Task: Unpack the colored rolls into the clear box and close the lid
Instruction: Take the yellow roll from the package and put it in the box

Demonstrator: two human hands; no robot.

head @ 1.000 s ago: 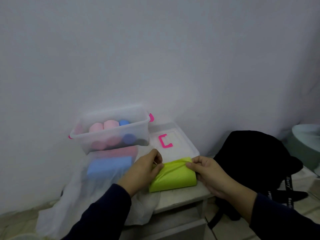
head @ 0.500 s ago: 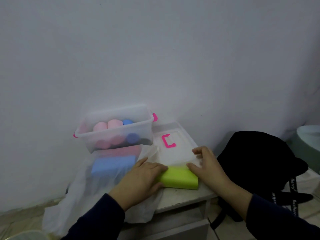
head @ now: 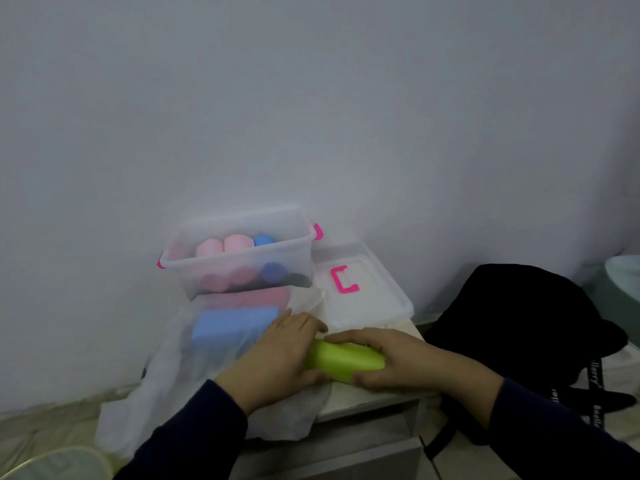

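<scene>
A lime-green roll (head: 343,361) lies on the small white table, near its front edge. My left hand (head: 277,358) curls round its left end and my right hand (head: 391,362) curls round its right end. Behind them stands the clear box (head: 242,268) with pink latches, open, holding two pink rolls (head: 225,245), a blue roll (head: 264,240) and something dark at the bottom. Its clear lid (head: 367,292) with a pink handle lies flat to the right of the box. A blue pack (head: 232,323) and a pink pack (head: 252,297) lie inside a thin white bag (head: 166,382).
The white bag hangs over the table's left front edge. A black backpack (head: 519,323) sits on the floor at the right, close to my right arm. A pale green object (head: 623,282) shows at the far right edge. The wall stands right behind the box.
The green cloth was flat and wide a second ago; now it is a tight roll. Both hands have moved toward me and closed around its ends.
</scene>
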